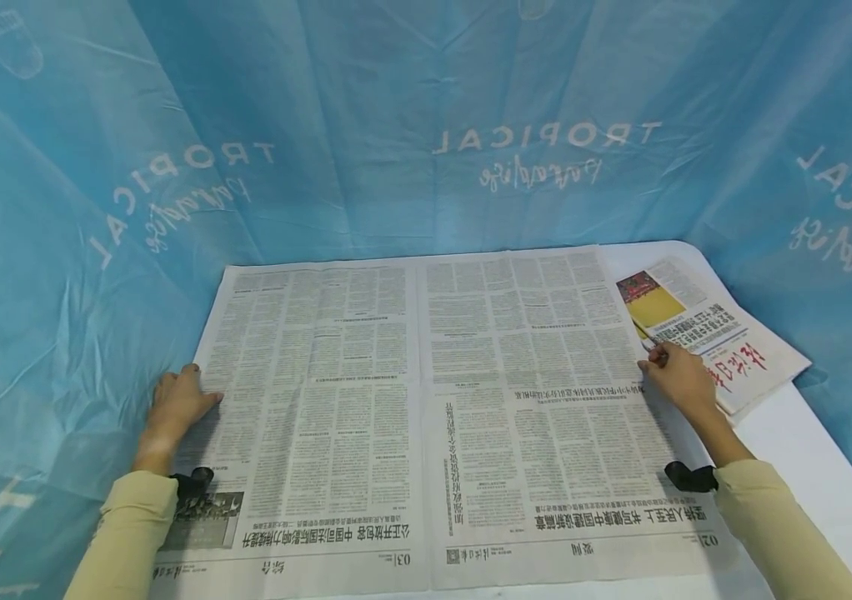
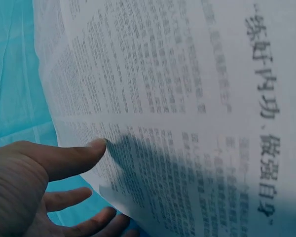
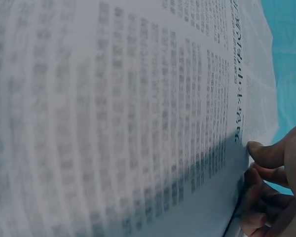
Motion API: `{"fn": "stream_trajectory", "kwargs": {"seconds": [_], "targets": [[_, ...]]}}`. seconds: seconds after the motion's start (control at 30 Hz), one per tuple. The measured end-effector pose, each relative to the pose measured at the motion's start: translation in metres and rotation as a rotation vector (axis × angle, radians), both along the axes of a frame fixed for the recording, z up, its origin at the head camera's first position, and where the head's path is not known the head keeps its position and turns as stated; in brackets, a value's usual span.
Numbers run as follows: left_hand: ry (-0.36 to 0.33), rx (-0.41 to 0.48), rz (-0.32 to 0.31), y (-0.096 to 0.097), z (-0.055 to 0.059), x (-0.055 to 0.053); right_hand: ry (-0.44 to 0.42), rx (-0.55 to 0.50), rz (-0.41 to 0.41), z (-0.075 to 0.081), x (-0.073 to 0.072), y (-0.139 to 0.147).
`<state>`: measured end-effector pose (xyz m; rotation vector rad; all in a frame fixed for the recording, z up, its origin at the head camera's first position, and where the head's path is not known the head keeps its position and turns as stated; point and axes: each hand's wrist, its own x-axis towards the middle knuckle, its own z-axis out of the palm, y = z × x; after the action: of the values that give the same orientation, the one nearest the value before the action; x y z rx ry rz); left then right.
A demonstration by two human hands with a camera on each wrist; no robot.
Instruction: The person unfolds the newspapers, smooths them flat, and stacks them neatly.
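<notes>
A newspaper sheet (image 1: 366, 358) lies unfolded on the white table, its print upside down in the head view and a fold line down the middle. My left hand (image 1: 178, 400) is at its left edge. In the left wrist view the thumb (image 2: 84, 155) reaches over the paper while the other fingers spread past the edge. My right hand (image 1: 677, 375) is at the right edge, thumb tip right at the paper (image 3: 187, 123). A thin dark stick-like object (image 1: 644, 332) sticks out of its curled fingers; its kind is too small to tell.
A folded newspaper (image 1: 726, 333) with a red and yellow picture lies right of the right hand. The white table (image 1: 816, 467) shows along the right side. Blue curtains (image 1: 411, 125) printed with lettering surround the table at the back and both sides.
</notes>
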<state>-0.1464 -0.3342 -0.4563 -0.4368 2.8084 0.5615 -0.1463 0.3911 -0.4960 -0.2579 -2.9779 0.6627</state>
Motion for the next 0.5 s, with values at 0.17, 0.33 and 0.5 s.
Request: {"fn": "stream_trajectory", "kwargs": {"seconds": [0.17,0.33,0.5], "targets": [[0.009,-0.011,0.021,0.006,0.002,0.001,0.025,0.016,0.002,0.004,0.005,0.007],[-0.012,-0.041,0.031,0.009,0.005,0.0,0.051,0.042,0.014,0.003,0.008,0.021],[-0.003,-0.089,-0.007,0.012,0.005,0.0,0.035,0.077,0.03,0.002,0.013,0.035]]}}
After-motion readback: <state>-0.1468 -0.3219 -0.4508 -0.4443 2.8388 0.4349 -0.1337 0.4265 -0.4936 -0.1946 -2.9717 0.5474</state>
